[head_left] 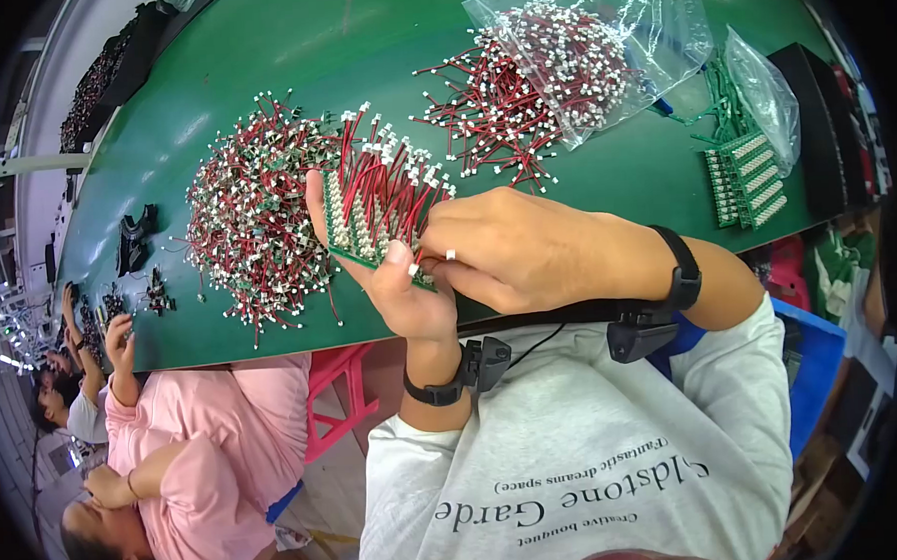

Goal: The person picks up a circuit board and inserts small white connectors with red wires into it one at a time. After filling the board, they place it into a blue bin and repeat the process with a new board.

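Note:
My left hand (409,297) grips a green circuit board panel (352,256) from below, its thumb along the near edge and a finger up the left side. Rows of white sockets cover the panel, and many red wire leads (389,177) with white plugs stand up from them. My right hand (517,247) is closed at the panel's right edge, its fingers pinched together. A red lead with a white plug (450,255) shows between those fingers; their tips are partly hidden. Black straps with small black devices sit on both wrists.
A large heap of wired small boards (255,208) lies left on the green table (358,34). Loose red leads spill from a clear plastic bag (658,31) at the back. Socketed panels (750,182) lie at right beside a black box (812,124). A person in pink (206,451) sits at left.

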### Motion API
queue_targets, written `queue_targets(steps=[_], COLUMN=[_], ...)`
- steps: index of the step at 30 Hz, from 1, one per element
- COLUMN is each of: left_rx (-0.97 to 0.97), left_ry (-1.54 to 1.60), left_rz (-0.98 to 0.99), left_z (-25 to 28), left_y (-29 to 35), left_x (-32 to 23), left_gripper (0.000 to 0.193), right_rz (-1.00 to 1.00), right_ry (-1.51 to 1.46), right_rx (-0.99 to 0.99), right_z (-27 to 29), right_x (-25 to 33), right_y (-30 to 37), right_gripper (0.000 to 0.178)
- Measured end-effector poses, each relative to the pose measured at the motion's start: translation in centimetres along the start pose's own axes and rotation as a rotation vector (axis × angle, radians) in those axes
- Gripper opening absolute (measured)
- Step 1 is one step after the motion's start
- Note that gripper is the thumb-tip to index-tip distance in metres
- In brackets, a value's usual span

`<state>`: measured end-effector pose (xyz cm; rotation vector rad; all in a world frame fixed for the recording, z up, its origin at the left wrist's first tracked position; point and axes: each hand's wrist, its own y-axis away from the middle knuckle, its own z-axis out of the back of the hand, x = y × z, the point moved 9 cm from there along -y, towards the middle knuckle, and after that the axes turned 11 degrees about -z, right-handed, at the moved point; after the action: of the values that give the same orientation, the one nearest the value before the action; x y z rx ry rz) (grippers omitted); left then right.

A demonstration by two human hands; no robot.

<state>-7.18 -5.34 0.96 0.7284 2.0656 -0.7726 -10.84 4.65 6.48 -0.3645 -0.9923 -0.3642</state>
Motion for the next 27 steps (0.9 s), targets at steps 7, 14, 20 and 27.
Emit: queue_targets(steps=[7,14,20,27], left_rx=[-0.007,-0.091,0.014,0.231], left_ry=[-0.052,0.01,0.296,0.559], left_rz=[0.028,-0.081,0.11,0.285], left_z=[0.7,-2.1,-1.8,-4.6], left_y=[0.3,0.0,-0.5,-0.1], left_x=[0.4,-1.3,-1.2,-0.5], left_gripper=[0.09,0.06,0.077,0.09], right_rz=[0.056,0.099,0.253,-0.041], right_ry=[0.006,0.001,-0.073,-0.011], right_rx=[-0.168,-0.207,-0.206,-0.561], right_z=[0.6,0.4,2.2,10.6], right_x=[0.2,0.6,2.7,1.4], right_y=[0.2,0.3,0.3,3.4], right_gripper=[0.025,0.027,0.016,0.015])
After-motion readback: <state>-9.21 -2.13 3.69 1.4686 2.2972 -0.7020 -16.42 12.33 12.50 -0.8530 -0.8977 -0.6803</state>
